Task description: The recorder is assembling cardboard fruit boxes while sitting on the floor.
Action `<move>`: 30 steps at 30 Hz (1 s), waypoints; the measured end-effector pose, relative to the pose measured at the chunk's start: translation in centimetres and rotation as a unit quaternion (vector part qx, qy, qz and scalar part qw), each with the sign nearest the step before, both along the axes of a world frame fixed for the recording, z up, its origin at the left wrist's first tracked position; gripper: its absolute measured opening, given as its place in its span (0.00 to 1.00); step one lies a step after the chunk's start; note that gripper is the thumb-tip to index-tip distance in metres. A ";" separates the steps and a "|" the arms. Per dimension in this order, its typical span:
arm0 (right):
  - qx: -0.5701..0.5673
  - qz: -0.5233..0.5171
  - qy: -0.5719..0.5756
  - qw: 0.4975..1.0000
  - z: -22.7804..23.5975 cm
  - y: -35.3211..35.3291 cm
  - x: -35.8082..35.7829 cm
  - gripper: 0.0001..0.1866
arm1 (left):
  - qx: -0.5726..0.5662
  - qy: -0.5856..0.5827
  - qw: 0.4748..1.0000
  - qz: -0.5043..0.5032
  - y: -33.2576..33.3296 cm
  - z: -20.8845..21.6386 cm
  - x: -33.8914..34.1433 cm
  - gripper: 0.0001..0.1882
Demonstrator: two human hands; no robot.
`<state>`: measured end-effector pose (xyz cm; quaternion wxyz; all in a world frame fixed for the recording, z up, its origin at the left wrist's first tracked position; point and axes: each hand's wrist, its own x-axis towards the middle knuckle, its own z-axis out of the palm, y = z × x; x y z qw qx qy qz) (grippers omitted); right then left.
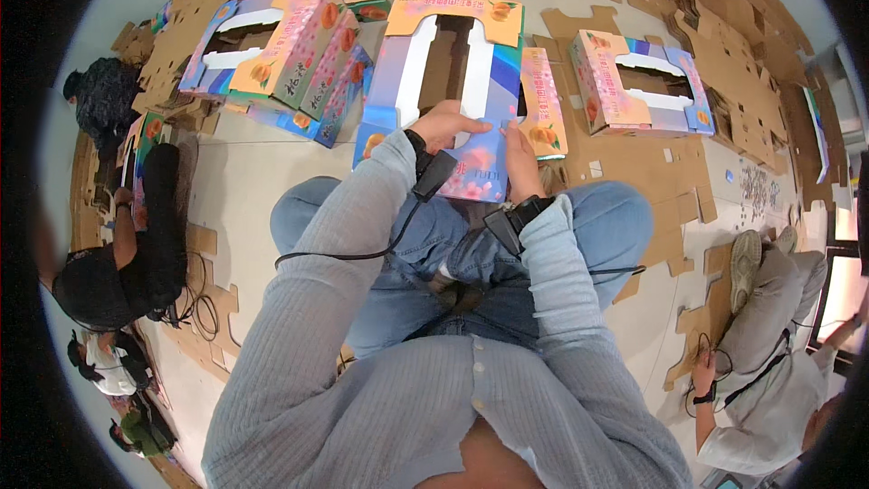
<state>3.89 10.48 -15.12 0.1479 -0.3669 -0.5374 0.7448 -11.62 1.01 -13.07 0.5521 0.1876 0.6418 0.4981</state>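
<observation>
Directly in front of me is a colourful cardboard box (498,91), printed with peaches and pink blossoms, with a long window cut in its top. White inner edges line the window, and the brown inside shows through. My left hand (444,125) grips the near end of the top, its thumb lying across the blue panel toward the right. At the near right corner my right hand (522,161) holds the side, thumb up at the edge. Some fingers of both hands are hidden by the box and by the hands themselves. Both wrists wear black devices with cables.
Similar boxes stand stacked at the left (308,54); another printed box (615,91) sits at the right. Flattened brown cardboard (733,63) covers much of the far floor. Small loose bits (759,190) lie at the right. Other people sit on both sides.
</observation>
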 end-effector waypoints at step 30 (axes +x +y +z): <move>0.271 0.117 -0.124 0.947 1.9 2.7 -1.4 0.39 | -0.178 0.401 0.857 0.269 -12.1 1.2 1.0 0.31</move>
